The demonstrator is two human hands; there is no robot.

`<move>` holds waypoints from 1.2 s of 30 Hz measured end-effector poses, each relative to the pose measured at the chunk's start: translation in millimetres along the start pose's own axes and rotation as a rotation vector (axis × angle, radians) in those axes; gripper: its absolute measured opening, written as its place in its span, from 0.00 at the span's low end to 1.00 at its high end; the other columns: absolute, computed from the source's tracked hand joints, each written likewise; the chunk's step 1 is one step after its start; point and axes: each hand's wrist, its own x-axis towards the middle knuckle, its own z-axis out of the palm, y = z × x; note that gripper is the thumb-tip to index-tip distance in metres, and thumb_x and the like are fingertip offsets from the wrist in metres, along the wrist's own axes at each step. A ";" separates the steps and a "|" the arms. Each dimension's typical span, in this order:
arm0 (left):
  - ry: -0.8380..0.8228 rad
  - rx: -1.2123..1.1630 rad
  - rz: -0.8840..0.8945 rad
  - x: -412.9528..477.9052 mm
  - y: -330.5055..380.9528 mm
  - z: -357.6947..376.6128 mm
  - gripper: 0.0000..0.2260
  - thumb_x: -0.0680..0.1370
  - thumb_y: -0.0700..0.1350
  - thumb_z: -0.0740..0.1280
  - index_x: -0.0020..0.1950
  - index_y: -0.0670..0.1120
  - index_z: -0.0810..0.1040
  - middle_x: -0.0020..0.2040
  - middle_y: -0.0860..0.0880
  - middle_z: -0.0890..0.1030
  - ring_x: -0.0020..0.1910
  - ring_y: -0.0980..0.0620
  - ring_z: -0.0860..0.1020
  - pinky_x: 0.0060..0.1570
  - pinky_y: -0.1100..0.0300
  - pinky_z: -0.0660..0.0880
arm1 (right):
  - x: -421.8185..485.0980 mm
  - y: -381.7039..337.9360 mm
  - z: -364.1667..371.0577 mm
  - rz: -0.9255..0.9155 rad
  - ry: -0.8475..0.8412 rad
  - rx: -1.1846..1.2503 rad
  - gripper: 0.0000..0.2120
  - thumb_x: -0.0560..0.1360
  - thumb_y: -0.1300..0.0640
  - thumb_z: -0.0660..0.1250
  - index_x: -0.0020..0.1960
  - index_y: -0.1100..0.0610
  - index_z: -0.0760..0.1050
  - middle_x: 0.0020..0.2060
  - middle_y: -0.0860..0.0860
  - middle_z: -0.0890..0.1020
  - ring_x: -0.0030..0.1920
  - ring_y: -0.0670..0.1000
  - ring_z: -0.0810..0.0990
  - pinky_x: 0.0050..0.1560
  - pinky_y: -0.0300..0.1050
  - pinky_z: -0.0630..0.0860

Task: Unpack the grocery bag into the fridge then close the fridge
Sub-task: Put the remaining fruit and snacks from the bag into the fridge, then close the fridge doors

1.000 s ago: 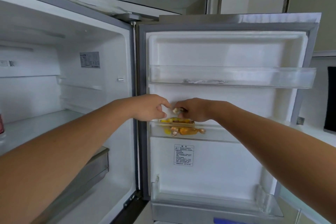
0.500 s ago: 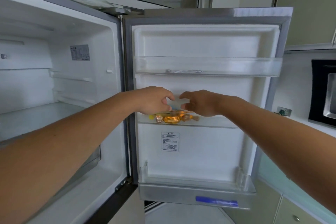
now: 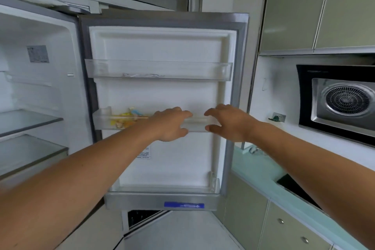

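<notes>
The small yellow-wrapped grocery packets (image 3: 123, 121) are blurred, and their right end is hidden behind the left wrist, so their number and kind cannot be made out. They are seen lying in the left part of the clear plastic middle door shelf (image 3: 197, 122) of the open white-lined fridge door (image 3: 162, 46), just left of the left hand (image 3: 170, 124) and apart from the right hand (image 3: 229, 122). Both hands are held at the shelf's front rail with fingers loosely spread and nothing grasped; whether the rail is touched cannot be told. A clear upper door shelf (image 3: 158, 69) is fitted above. The compartment's glass shelves (image 3: 26, 121) are cut off at the left edge.
</notes>
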 end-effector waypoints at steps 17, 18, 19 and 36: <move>0.043 -0.015 -0.143 -44.8 26.0 2.5 0.25 0.79 0.59 0.62 0.74 0.55 0.60 0.65 0.50 0.68 0.63 0.47 0.70 0.59 0.44 0.72 | -42.5 63.1 -15.8 0.044 0.191 0.055 0.35 0.79 0.38 0.60 0.80 0.45 0.50 0.76 0.55 0.57 0.75 0.60 0.59 0.70 0.61 0.67; 0.050 -0.012 -0.151 -48.9 26.3 0.6 0.24 0.79 0.60 0.61 0.72 0.55 0.61 0.63 0.50 0.69 0.61 0.47 0.71 0.58 0.44 0.73 | -43.9 60.3 -19.2 0.028 0.215 0.046 0.36 0.79 0.39 0.61 0.80 0.45 0.48 0.77 0.55 0.54 0.76 0.61 0.56 0.71 0.62 0.66; 0.052 -0.010 -0.157 -53.6 26.5 -1.3 0.23 0.79 0.61 0.60 0.71 0.55 0.62 0.62 0.50 0.70 0.59 0.47 0.71 0.57 0.44 0.73 | -45.4 57.2 -22.7 0.022 0.239 0.052 0.36 0.79 0.39 0.61 0.80 0.44 0.47 0.78 0.55 0.52 0.77 0.61 0.54 0.72 0.62 0.64; 0.078 -0.094 -0.162 -196.1 -25.9 -18.2 0.27 0.77 0.69 0.55 0.68 0.53 0.62 0.68 0.50 0.69 0.59 0.51 0.72 0.56 0.52 0.71 | -111.5 -61.8 -81.3 -0.064 0.594 -0.157 0.38 0.79 0.36 0.56 0.82 0.52 0.47 0.80 0.60 0.45 0.80 0.61 0.43 0.75 0.65 0.59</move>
